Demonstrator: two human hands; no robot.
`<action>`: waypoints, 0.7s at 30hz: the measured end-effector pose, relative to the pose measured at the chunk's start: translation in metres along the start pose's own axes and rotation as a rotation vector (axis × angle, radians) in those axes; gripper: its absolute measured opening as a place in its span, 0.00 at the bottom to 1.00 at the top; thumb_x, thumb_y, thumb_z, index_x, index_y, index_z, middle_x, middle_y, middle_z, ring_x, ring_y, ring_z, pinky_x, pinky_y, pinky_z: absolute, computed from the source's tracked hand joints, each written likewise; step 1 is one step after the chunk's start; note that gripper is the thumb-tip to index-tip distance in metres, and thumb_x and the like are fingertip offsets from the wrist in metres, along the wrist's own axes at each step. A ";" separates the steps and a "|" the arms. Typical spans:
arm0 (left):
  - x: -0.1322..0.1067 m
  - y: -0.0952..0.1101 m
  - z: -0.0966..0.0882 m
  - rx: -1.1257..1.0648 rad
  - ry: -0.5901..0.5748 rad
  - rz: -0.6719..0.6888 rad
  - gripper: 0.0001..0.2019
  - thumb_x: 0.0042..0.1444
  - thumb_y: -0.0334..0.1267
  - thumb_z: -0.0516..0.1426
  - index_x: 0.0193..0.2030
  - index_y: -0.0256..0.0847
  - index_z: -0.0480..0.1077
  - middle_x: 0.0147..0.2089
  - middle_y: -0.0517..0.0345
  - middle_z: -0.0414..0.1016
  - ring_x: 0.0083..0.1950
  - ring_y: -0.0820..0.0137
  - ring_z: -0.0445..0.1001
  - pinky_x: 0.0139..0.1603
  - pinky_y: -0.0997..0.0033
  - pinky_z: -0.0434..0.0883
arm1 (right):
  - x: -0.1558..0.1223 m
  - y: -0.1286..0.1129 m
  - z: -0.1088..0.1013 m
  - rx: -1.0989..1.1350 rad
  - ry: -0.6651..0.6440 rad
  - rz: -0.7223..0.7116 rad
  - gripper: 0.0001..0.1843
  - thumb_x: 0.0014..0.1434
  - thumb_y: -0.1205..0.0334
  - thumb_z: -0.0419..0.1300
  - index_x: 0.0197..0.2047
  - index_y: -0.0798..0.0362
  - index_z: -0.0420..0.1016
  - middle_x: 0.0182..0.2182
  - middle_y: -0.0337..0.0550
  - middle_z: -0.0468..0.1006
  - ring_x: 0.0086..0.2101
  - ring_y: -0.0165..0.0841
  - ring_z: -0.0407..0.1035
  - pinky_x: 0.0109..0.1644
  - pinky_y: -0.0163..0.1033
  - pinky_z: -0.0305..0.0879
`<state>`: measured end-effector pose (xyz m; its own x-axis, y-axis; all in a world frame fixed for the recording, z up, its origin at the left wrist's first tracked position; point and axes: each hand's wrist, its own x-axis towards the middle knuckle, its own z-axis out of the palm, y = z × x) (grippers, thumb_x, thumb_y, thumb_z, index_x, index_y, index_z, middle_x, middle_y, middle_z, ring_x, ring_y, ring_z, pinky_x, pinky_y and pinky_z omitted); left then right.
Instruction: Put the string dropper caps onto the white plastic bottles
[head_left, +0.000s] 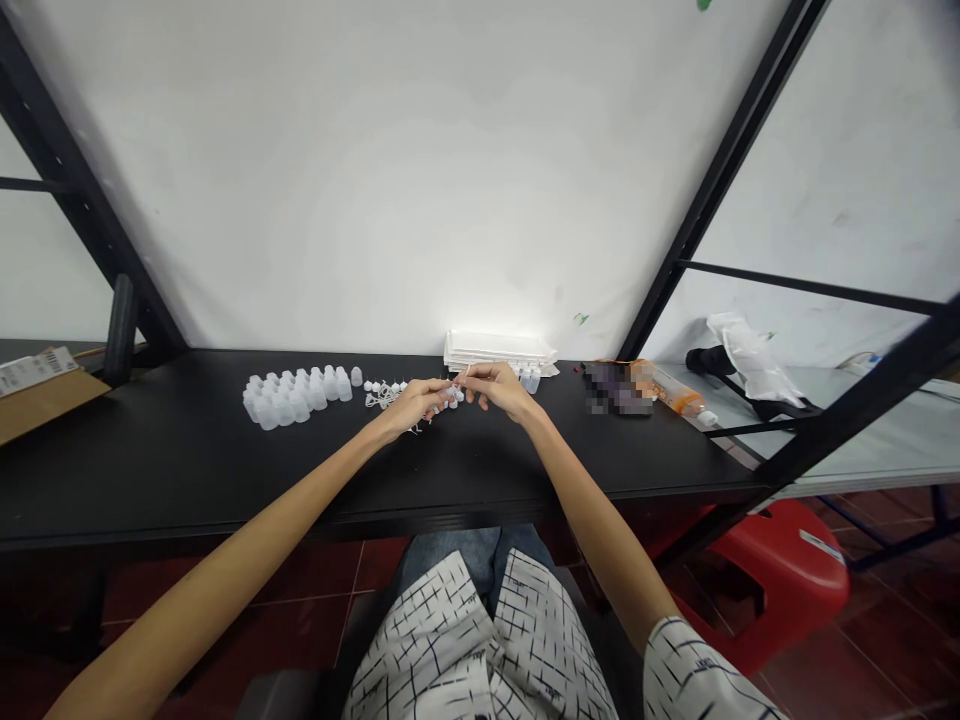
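My left hand [409, 405] and my right hand [495, 388] meet above the black table [187, 470], their fingertips pinching something tiny and white. It looks like a small white plastic cap [450, 397] with a thin white cord [465, 376], though my fingers partly hide it. Left of my hands lies a tangle of white caps and cords [384, 395]. Further left stands a tight cluster of translucent plastic bottles [296, 397]. A few small bottles [531, 378] stand just beyond my right hand, before a stack of white trays [499, 350].
Right of my hands lie a pixelated, blurred object [619, 388] and an orange-and-clear tube [679, 396]. A cardboard box [45, 392] sits at the far left. Black metal frame bars [720, 180] rise beside the table, and a red plastic stool [765, 580] stands below right.
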<state>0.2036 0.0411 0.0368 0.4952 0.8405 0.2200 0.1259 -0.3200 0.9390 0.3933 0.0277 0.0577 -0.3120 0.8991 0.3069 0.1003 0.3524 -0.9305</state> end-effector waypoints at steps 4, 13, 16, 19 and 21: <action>-0.001 -0.004 -0.002 0.046 -0.053 0.045 0.21 0.52 0.49 0.59 0.45 0.34 0.76 0.32 0.54 0.71 0.28 0.74 0.65 0.27 0.73 0.64 | 0.001 0.004 0.001 -0.036 0.009 0.011 0.17 0.49 0.50 0.66 0.32 0.58 0.78 0.28 0.43 0.76 0.24 0.27 0.69 0.16 0.27 0.57; -0.004 0.002 0.001 0.063 0.004 0.060 0.30 0.51 0.51 0.62 0.56 0.31 0.72 0.34 0.50 0.76 0.25 0.75 0.65 0.27 0.72 0.66 | 0.002 0.007 0.002 -0.100 0.011 0.062 0.15 0.51 0.52 0.66 0.31 0.58 0.76 0.26 0.43 0.76 0.24 0.28 0.71 0.16 0.25 0.59; -0.003 0.001 0.001 0.075 0.019 0.066 0.29 0.52 0.51 0.62 0.55 0.30 0.73 0.35 0.49 0.77 0.24 0.76 0.64 0.27 0.72 0.66 | 0.002 0.007 0.000 -0.084 -0.013 0.075 0.14 0.52 0.53 0.65 0.34 0.58 0.76 0.28 0.44 0.77 0.25 0.30 0.74 0.16 0.26 0.61; -0.003 0.000 0.000 0.100 0.025 0.066 0.28 0.53 0.50 0.61 0.55 0.30 0.73 0.35 0.49 0.77 0.24 0.76 0.64 0.27 0.72 0.67 | 0.001 0.008 -0.001 -0.082 -0.023 0.075 0.14 0.51 0.55 0.65 0.36 0.57 0.76 0.29 0.44 0.77 0.26 0.31 0.75 0.17 0.26 0.62; -0.003 0.000 -0.001 0.116 0.031 0.070 0.28 0.53 0.50 0.61 0.54 0.29 0.73 0.34 0.50 0.76 0.23 0.76 0.65 0.27 0.72 0.67 | 0.002 0.008 -0.001 -0.090 -0.016 0.059 0.14 0.50 0.55 0.66 0.36 0.57 0.76 0.29 0.43 0.77 0.25 0.30 0.74 0.17 0.27 0.62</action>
<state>0.2013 0.0391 0.0362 0.4799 0.8266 0.2939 0.1910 -0.4254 0.8846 0.3947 0.0322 0.0511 -0.3181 0.9150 0.2482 0.2035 0.3216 -0.9247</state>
